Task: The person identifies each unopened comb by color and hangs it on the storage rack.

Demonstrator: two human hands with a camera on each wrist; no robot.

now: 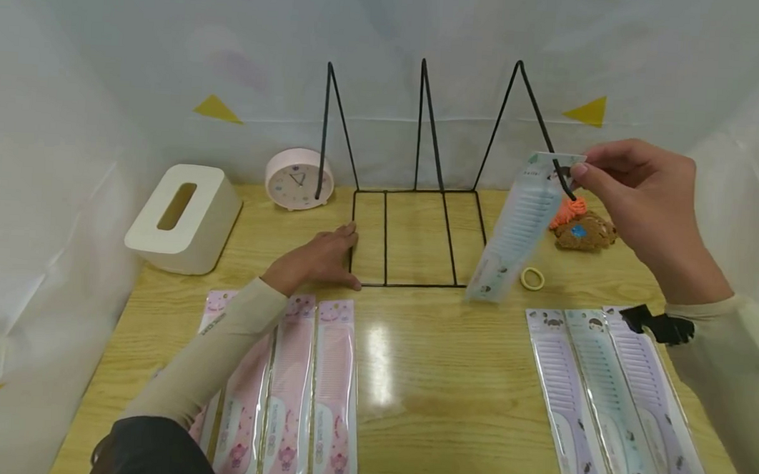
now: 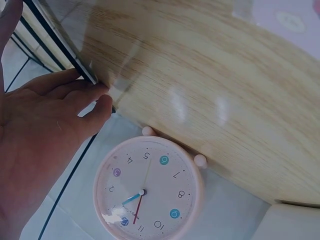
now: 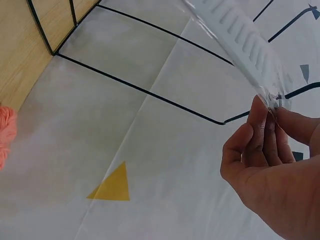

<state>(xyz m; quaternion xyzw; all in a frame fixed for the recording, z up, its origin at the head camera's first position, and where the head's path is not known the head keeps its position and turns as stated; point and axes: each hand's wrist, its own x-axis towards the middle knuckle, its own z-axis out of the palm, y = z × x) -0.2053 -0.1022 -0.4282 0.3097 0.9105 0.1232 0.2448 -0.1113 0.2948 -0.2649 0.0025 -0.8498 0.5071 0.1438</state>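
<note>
Currently pinched packaged comb (image 1: 515, 230) at top edge between right hand (image 1: 639, 193) fingertips, hung below beside wire rack (image 1: 418, 239). Judged light, flexy, slippery film; header grip best. Left hand (image 1: 317, 259) flat, fingers straight against rack base.

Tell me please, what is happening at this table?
A person sits at a wooden table. The right hand pinches the top of a packaged pale blue comb and holds it in the air beside a black wire rack. The left hand rests flat on the table, touching the rack's left edge. Pink combs lie in a row at the left, and purple and blue combs at the right. A pink clock stands behind.
</note>
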